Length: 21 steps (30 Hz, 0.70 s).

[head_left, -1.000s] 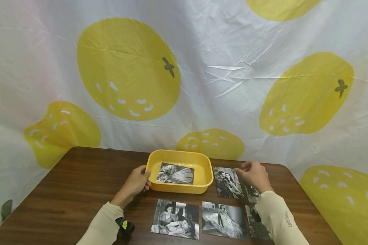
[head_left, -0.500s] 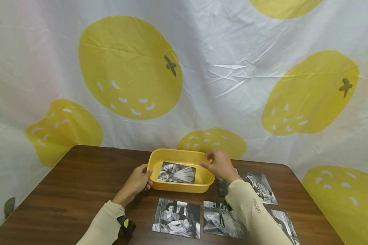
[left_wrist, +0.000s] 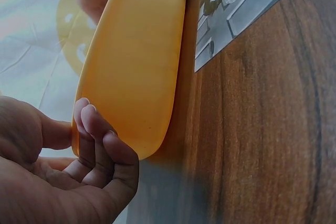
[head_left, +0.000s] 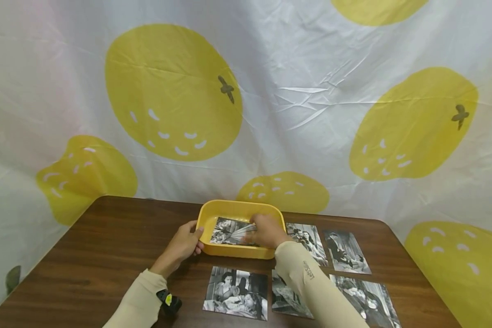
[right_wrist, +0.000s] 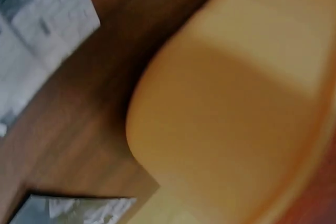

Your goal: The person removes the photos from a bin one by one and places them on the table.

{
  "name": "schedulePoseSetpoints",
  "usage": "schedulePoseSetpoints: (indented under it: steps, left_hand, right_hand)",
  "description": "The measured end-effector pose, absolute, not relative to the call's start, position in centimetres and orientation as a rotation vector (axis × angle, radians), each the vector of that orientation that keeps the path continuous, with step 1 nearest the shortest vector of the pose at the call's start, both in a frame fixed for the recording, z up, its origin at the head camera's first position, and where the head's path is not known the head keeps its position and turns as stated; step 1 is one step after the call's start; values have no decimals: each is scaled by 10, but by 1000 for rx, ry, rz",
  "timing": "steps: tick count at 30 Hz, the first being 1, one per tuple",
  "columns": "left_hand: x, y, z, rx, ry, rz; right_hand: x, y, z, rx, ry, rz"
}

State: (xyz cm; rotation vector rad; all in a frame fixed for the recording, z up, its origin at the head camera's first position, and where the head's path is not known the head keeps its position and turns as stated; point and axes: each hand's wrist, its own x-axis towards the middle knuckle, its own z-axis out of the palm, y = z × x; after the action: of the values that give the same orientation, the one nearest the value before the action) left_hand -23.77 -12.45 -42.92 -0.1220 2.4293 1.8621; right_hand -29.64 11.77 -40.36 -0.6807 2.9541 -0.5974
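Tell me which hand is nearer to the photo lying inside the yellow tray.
Right. The right hand reaches into the yellow tray, its fingers on the photo. The left hand holds the tray's left outer wall, apart from the photo.

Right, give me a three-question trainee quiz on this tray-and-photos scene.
1. True or false: the left hand holds the yellow tray at its left end.
2. Where is the right hand? A) flat on the table B) inside the tray, on the photo there C) raised at the backdrop
3. Are the loose photos on the table colour or black-and-white?

Key: 1 true; 2 B; 3 black-and-white, e.g. the near-left photo.
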Motion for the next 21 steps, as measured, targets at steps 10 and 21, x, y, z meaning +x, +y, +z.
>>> schedulePoseSetpoints:
  steps: [10, 21]
  left_hand:
    - [-238, -124, -430, -138, 2427, 1865]
    - [-237, -126, -428, -131, 2414, 1867]
  right_hand:
    - [-300, 111, -418, -482, 2960, -415]
    - [-309, 110, -425, -438, 3029, -437]
